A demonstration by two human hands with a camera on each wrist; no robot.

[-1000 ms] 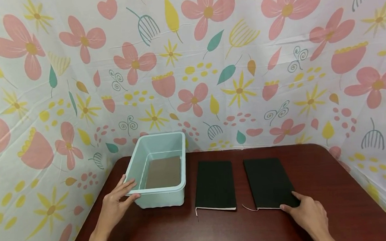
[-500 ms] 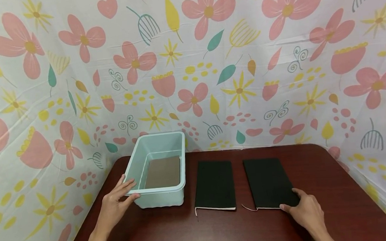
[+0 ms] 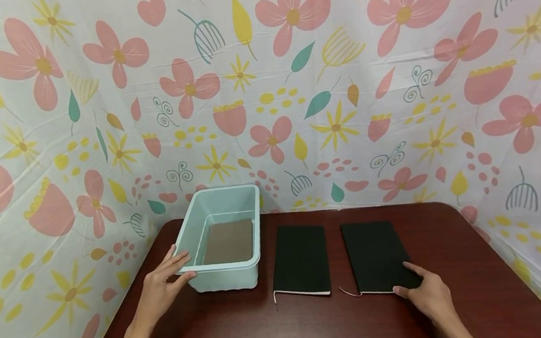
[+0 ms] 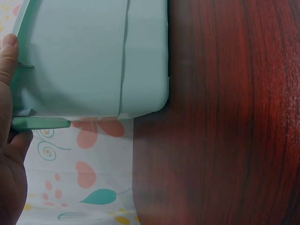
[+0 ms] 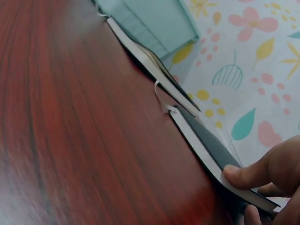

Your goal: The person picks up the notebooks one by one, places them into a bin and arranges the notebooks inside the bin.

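A pale green plastic bin (image 3: 224,279) stands at the left of the table, with a flat grey-brown thing (image 3: 228,241) on its floor. My left hand (image 3: 162,284) grips the bin's near left corner by the rim; the left wrist view shows the thumb (image 4: 21,143) at the rim's outer side. Two black notebooks with ribbon markers lie to the right. The right notebook (image 3: 375,253) has its near right corner between the thumb and fingers of my right hand (image 3: 430,291). In the right wrist view, the thumb (image 5: 239,177) sits on that notebook's edge and a fingertip shows below it.
The left notebook (image 3: 301,258) lies between the bin and the right notebook, with a gap on each side. Beneath everything is a dark red-brown wooden table (image 3: 310,326). A flower-patterned cloth (image 3: 323,107) hangs behind and at both sides.
My right index finger has shifted slightly up and left over the notebook's corner. The left hand, bin and both notebooks look unmoved.
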